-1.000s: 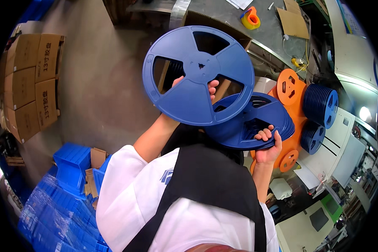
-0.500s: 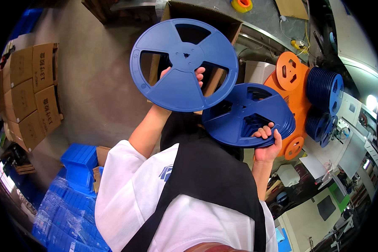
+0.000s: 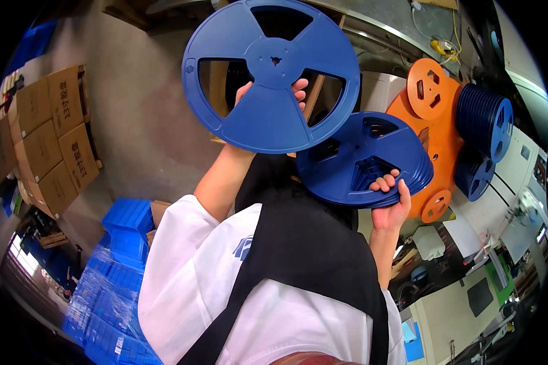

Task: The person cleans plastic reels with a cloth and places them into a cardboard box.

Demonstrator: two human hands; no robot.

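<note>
A large flat blue reel (image 3: 266,118) with three wide windows and a small centre hole is held up at the upper middle. My left hand (image 3: 300,92) grips it from behind; its fingertips and thumb show through two windows, while the palm is hidden. To its right, a stack of blue reels (image 3: 341,175) lies tilted, partly overlapped by the single reel. My right hand (image 3: 389,212) is closed around the stack's near right edge, fingers curled into a window and thumb outside.
Behind the held reel, an open cardboard box (image 3: 217,85) shows through a window. An orange stand (image 3: 402,109) at right carries blue reels (image 3: 484,121). Cardboard cartons (image 3: 49,134) are stacked at far left; wrapped blue bins (image 3: 109,292) stand at lower left. A grey bench (image 3: 377,15) lies beyond.
The single reel in my left hand has risen in view and looks larger. My right hand and the stack have shifted slightly up and right. The surroundings have shifted a little too.
</note>
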